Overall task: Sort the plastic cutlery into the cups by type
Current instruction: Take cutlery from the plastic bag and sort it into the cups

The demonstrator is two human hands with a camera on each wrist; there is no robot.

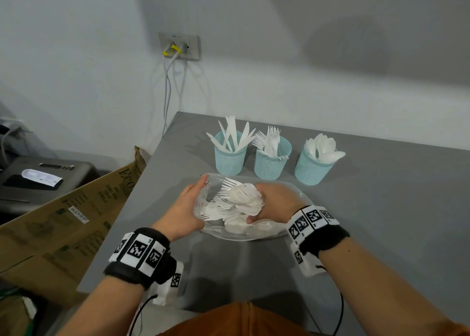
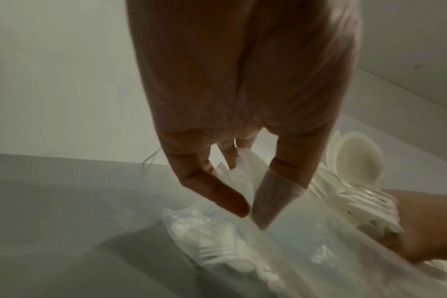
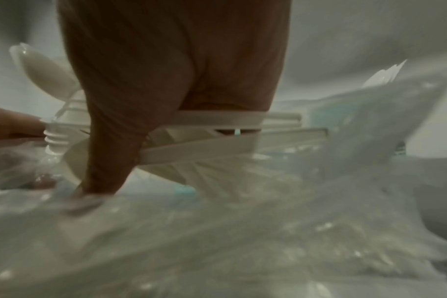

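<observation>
Three teal mesh cups stand at the back of the grey table (image 1: 381,221): a knife cup (image 1: 230,157), a fork cup (image 1: 270,166) and a spoon cup (image 1: 312,172). In front of them lies a clear plastic bag (image 1: 287,230) with mixed white cutlery. My left hand (image 1: 201,186) pinches the bag's left edge between thumb and fingers (image 2: 225,193). Inside the bag, my right hand (image 1: 255,204) grips a bundle of forks and spoons (image 1: 241,195). The right wrist view shows the palm wrapped round their handles (image 3: 217,119). The bag (image 3: 242,242) blurs the lower part of that view.
A large cardboard box (image 1: 76,208) leans against the table's left edge. Beyond it sits a dark grey device (image 1: 38,175). A wall socket (image 1: 179,47) with hanging white cables is behind the table's far left corner. Bare tabletop lies to the right of the cups.
</observation>
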